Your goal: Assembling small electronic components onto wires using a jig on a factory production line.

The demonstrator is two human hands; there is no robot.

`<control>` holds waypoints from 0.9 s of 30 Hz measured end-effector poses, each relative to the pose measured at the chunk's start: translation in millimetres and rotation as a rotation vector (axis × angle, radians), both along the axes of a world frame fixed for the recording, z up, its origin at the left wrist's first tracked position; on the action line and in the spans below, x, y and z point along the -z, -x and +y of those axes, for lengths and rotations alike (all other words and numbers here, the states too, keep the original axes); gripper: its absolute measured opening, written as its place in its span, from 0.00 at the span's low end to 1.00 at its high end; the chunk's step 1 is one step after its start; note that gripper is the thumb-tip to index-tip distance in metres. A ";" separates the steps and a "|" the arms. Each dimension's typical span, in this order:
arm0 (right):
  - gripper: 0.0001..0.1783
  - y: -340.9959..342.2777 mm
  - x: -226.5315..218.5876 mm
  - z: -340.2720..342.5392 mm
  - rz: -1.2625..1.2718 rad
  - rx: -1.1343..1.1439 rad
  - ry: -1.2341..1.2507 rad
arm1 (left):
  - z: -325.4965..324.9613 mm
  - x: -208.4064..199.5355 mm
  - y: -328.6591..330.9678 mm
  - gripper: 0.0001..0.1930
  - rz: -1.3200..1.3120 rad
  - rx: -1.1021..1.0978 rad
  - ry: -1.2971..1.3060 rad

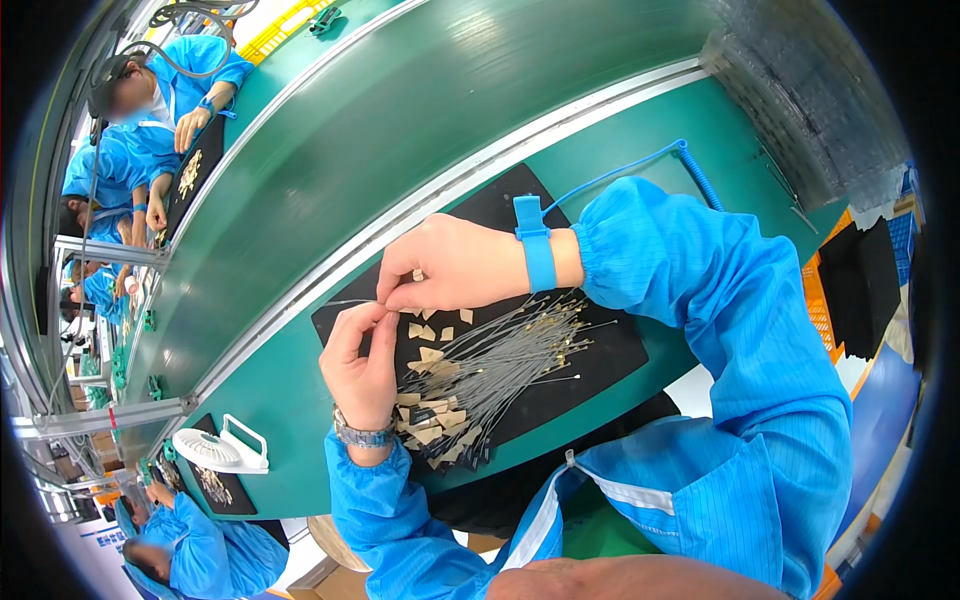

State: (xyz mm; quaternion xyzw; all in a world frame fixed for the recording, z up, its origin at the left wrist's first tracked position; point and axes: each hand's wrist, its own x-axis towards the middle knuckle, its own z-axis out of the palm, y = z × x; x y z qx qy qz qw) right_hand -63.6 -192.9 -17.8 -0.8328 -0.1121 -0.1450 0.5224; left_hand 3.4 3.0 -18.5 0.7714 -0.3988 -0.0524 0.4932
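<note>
My left hand and my right hand meet fingertip to fingertip above the left part of a black mat. Both are closed in a pinch on a thin grey cable, whose free end sticks out to the left; the rest of it is hidden by my fingers. Below my right wrist lies a bundle of similar grey cables with small brass-coloured ends toward the right. Many bear beige tape tabs at their left ends. Several loose beige tape pieces lie near my fingers.
A blue wrist strap on my right wrist has a coiled cord running to the green table. A metal rail borders the far edge. To the left sits a white fan. Co-workers in blue work at other stations.
</note>
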 end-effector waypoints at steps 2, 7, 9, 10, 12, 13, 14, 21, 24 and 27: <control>0.09 1.2 -3.3 -1.0 0.093 -0.015 -0.083 | -0.4 -1.4 0.1 0.05 -0.002 0.010 -0.010; 0.08 0.7 -3.7 -1.8 0.116 -0.018 -0.084 | -0.7 -1.0 -0.3 0.05 -0.006 0.056 0.013; 0.08 -1.6 1.2 -1.8 0.124 -0.013 -0.103 | -0.5 0.6 -0.4 0.05 0.035 0.051 0.035; 0.08 -2.7 3.5 -1.7 0.082 0.044 -0.074 | -0.3 1.4 -0.5 0.05 0.076 0.046 0.059; 0.08 -3.4 5.2 -1.0 0.039 0.098 -0.044 | 1.7 2.7 -1.2 0.05 0.099 0.023 0.052; 0.08 -2.9 5.3 0.1 -0.019 0.115 -0.029 | 2.9 2.9 -1.6 0.05 0.123 -0.001 0.043; 0.08 -2.2 5.5 1.3 -0.076 0.132 -0.015 | 3.5 2.9 -1.7 0.05 0.122 -0.003 0.043; 0.07 1.5 4.5 2.2 -0.264 0.041 0.125 | -0.9 2.5 0.6 0.05 0.045 0.004 0.047; 0.07 1.1 5.2 0.3 -0.147 0.010 0.070 | -0.3 2.8 -0.5 0.05 0.031 0.020 0.047; 0.06 1.4 2.8 -0.6 -0.115 -0.010 0.060 | -0.1 3.0 -0.3 0.05 0.033 0.026 0.041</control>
